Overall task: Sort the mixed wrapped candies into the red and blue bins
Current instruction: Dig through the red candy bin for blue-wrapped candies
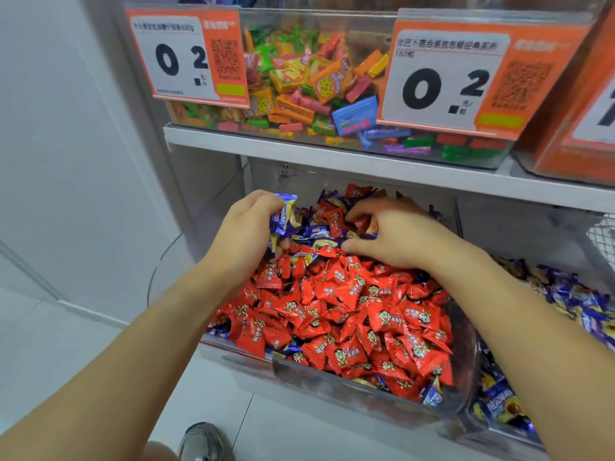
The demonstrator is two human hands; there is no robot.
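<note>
Head view: shelf (332,151) over clear red bin (332,377), mostly red candies (349,314); blue bin (565,311) to its right. Left hand (246,227) fingers clamped on a bunch of blue candies (284,217). Right hand (392,234) fingers curled into the mixed patch at back, grip unclear. Suggest picking only blue strays, then carrying them right.
</note>
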